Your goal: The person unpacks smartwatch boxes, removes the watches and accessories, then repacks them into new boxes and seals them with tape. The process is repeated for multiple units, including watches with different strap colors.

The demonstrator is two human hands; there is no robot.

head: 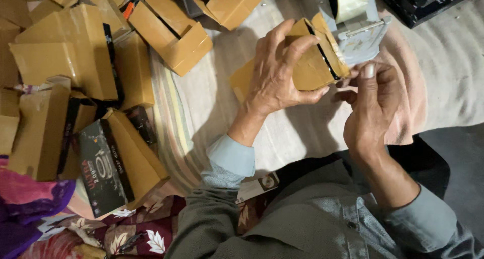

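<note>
My left hand (277, 70) grips a small brown cardboard box (310, 67) from above, fingers spread over its top and side. A black strip runs along the box's edge. My right hand (370, 105) is at the box's right end, thumb up, pinching at the corner where a grey tape dispenser (360, 34) with a roll of clear tape (350, 1) meets the box. Whether the right hand holds tape or the dispenser's base I cannot tell exactly; it touches the dispenser.
Several brown cardboard boxes (65, 52) lie piled at the left, one with a black printed face (101, 170). A pale striped blanket (212, 107) covers the surface. Dark flat devices (423, 2) sit at top right. Floral cloth (136, 234) lies at the bottom left.
</note>
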